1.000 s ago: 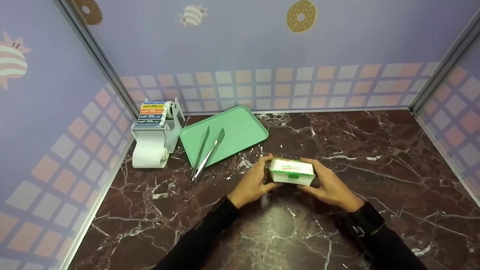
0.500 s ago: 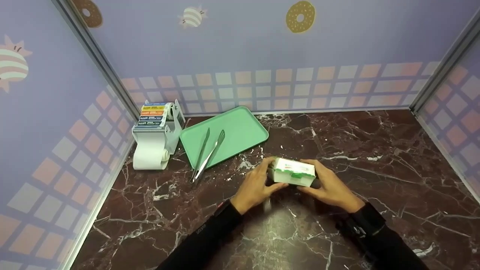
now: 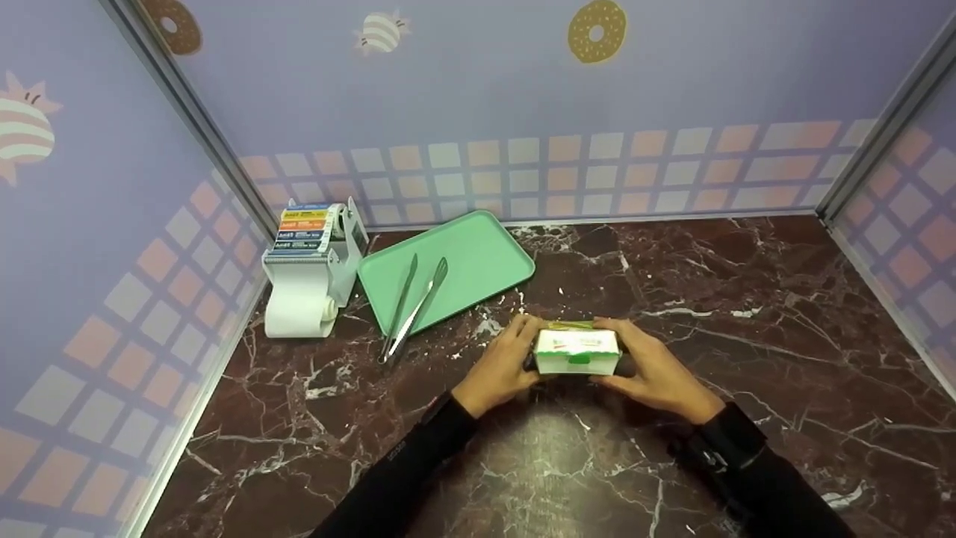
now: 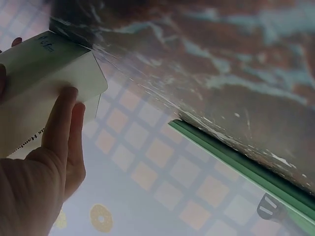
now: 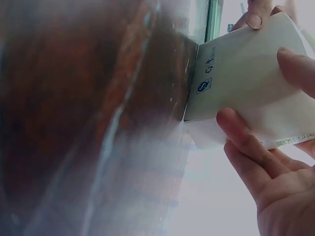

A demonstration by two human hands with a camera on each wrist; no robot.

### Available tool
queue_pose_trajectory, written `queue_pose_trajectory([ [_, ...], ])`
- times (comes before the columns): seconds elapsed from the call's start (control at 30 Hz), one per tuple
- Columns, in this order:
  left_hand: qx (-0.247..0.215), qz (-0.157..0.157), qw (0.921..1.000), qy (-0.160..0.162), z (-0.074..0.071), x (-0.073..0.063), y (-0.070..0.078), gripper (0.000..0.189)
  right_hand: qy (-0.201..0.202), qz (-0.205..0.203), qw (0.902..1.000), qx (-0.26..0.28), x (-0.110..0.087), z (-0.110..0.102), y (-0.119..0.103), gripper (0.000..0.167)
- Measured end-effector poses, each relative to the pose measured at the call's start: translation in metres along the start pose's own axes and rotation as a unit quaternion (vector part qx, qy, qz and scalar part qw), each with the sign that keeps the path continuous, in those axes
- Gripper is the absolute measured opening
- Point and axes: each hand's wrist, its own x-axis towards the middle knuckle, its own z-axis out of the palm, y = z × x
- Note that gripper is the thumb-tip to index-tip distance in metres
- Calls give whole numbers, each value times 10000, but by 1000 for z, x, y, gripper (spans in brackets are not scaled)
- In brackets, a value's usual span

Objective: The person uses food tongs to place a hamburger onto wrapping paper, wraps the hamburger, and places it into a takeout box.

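Note:
A small white paper burger box (image 3: 577, 342) with green trim and a green front tab stands on the marble counter, its lid down. My left hand (image 3: 502, 371) holds its left side, and my right hand (image 3: 659, 371) grips the right side with thumb in front and fingers behind. In the left wrist view, fingers press the end wall of the box (image 4: 81, 73), where part of the word "Hambu" shows. The right wrist view shows the bottom edge of the box (image 5: 236, 81) meeting the counter. What is inside is hidden.
Left of centre lies a green tray (image 3: 478, 258) with metal tongs (image 3: 414, 310) across it, handle end over its front edge. A label dispenser (image 3: 314, 246) with a white paper roll stands at the back left. Patterned walls enclose the counter (image 3: 784, 314).
Half a second ago the box sat skewed between my hands; now it faces squarely forward, slightly nearer to me. My left hand has shifted a little. The tray and tongs have stayed put.

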Motion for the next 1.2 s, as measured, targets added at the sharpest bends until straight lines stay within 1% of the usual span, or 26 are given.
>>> queue_pose_trajectory([
  [0.1,143,60,9999,3,0,1,-1,65,31,-9,10000,57,1,0,1,80],
  [0.27,256,26,9997,-41,0,2,-3,72,38,118,9999,33,2,-1,1,78],
  [0.5,498,223,9984,155,0,2,-3,70,3,131,9998,129,2,0,0,76],
  [0.63,517,207,9983,185,-1,1,-2,68,10,109,9998,149,3,1,0,75],
  [0.87,512,104,9986,48,-1,1,-2,69,-48,217,9997,78,3,-1,-1,74],
  [0.97,509,113,9986,24,-1,1,-2,69,-77,230,9997,81,2,-1,0,74],
  [1.07,493,132,9987,9,-1,1,-3,70,-58,157,9998,94,1,-2,1,74],
  [1.2,390,111,9992,21,0,0,-4,73,33,-26,10000,-82,1,-2,2,73],
])
